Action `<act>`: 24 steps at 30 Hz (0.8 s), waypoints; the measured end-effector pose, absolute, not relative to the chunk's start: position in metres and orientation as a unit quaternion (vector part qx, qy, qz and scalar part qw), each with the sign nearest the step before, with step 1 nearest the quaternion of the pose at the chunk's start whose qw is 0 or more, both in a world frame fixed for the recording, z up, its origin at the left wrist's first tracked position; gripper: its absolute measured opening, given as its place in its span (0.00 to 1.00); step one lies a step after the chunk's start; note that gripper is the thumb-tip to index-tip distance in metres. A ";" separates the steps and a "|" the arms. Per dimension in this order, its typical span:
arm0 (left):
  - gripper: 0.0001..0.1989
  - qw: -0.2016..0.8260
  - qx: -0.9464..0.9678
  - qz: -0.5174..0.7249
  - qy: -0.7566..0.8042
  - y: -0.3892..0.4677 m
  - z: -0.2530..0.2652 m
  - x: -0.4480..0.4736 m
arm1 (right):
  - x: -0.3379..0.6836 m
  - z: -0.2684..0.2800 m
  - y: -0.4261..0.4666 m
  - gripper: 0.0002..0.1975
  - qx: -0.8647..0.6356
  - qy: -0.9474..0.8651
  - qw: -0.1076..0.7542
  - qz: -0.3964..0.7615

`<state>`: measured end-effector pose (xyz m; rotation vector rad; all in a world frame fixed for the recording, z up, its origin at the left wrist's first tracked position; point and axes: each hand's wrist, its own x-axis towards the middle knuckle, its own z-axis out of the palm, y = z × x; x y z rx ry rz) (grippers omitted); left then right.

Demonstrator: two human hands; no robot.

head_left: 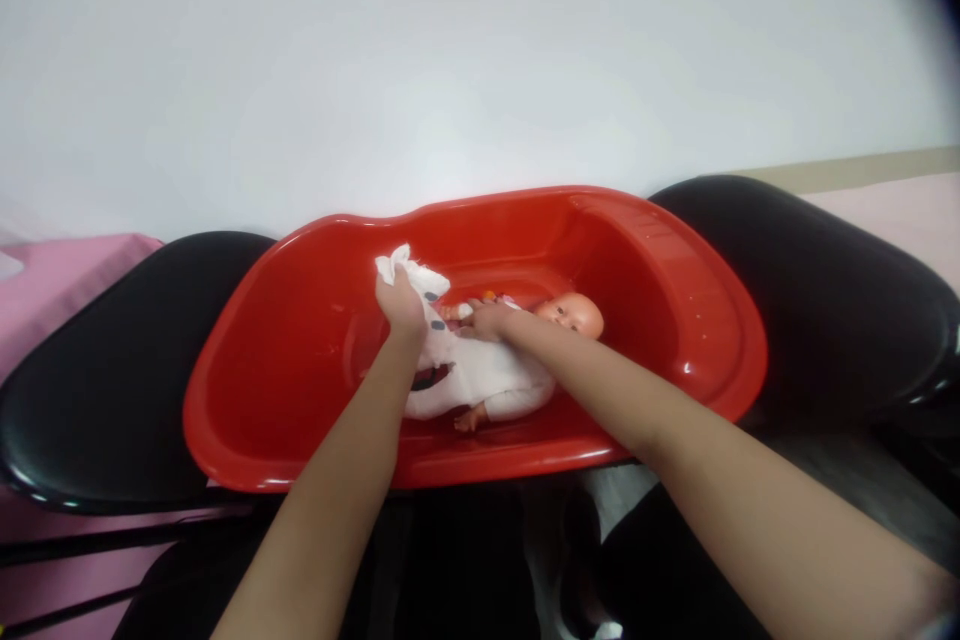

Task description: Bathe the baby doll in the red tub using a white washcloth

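Note:
A baby doll (517, 380) lies inside a red baby bathtub (262, 390), its bald head (577, 313) to the right. The doll wears a white suit, and one small hand (471, 418) shows at the near side. My left hand (403, 302) is closed around bunched white fabric of the doll's suit (431, 285), raised above the tub floor; this part has dark spots. My right hand (489, 320) rests over the doll's front, fingers apart on the suit. My right forearm hides part of the doll's neck and chest.
The tub stands across black seats, one at the left (127, 370) and one at the right (810, 300). Behind it rises a white wall (450, 50). Pink cloth (67, 290) lies at the far left. Below are dark legs and the floor.

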<state>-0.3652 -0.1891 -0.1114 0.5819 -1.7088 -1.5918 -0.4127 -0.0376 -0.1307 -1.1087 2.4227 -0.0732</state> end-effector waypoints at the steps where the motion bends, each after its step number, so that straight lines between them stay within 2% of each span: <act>1: 0.25 0.357 0.225 -0.631 -0.651 -0.185 -0.104 -0.361 | -0.412 -0.130 -0.035 0.27 -0.411 0.882 0.228 -0.033; 4: 0.22 0.340 0.211 -0.666 -0.629 -0.171 -0.077 -0.345 | -0.412 -0.125 -0.025 0.25 -0.429 0.877 0.214 -0.044; 9: 0.20 0.351 0.146 -0.670 -0.638 -0.157 -0.019 -0.294 | -0.392 -0.079 0.004 0.30 -0.409 0.875 0.246 -0.084; 11: 0.22 0.352 0.136 -0.686 -0.622 -0.148 0.005 -0.266 | -0.366 -0.049 0.021 0.29 -0.419 0.849 0.257 -0.194; 14: 0.24 0.310 0.141 -0.736 -0.585 -0.121 0.032 -0.217 | -0.303 -0.008 0.054 0.24 -0.424 0.729 0.289 -0.453; 15: 0.25 0.284 0.139 -0.759 -0.569 -0.107 0.037 -0.199 | -0.278 0.000 0.067 0.25 -0.415 0.686 0.318 -0.506; 17: 0.27 0.225 0.136 -0.811 -0.522 -0.077 0.036 -0.162 | -0.229 0.006 0.094 0.30 -0.384 0.627 0.351 -0.580; 19: 0.29 0.158 0.132 -0.870 -0.448 -0.046 0.022 -0.127 | -0.186 -0.005 0.118 0.31 -0.341 0.579 0.304 -0.675; 21: 0.27 0.081 0.123 -0.926 -0.348 -0.022 -0.005 -0.099 | -0.153 -0.027 0.137 0.28 -0.280 0.523 0.277 -0.756; 24: 0.21 -0.023 0.115 -0.955 -0.271 0.002 -0.061 -0.068 | -0.116 -0.069 0.158 0.20 -0.184 0.505 0.268 -0.800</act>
